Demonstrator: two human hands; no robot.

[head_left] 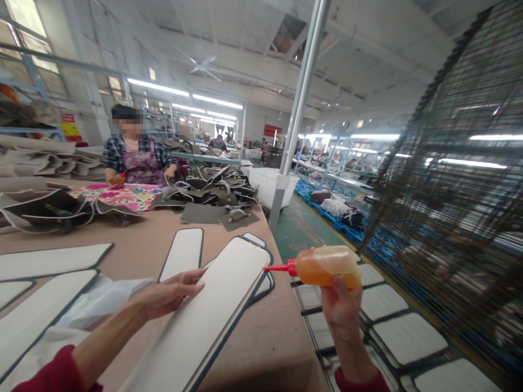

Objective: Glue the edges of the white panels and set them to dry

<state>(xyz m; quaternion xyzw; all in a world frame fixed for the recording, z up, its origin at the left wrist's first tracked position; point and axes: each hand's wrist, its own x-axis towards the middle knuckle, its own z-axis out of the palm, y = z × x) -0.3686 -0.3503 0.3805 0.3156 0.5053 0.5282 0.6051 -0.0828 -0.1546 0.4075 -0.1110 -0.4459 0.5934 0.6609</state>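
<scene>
My right hand (343,296) is wrapped round a glue bottle (327,264), a clear squeeze bottle with amber liquid and a red nozzle. The nozzle tip meets the dark edge of a long white panel (220,288) near its far right corner. My left hand (174,291) grips that panel by its left side, fingers on top and the rest of the grip hidden beneath. Under the held panel lie more white panels with dark edging; their number is hard to tell. Another white panel (183,250) rests flat just beyond my left hand.
Several white panels (49,296) and crumpled white sheeting (98,302) lie at the left. Dark grey pieces with handles (220,188) are heaped at the table's far side, where a co-worker (137,155) works. A metal post (292,120) rises by the table corner; a rack of panels (408,332) stands right.
</scene>
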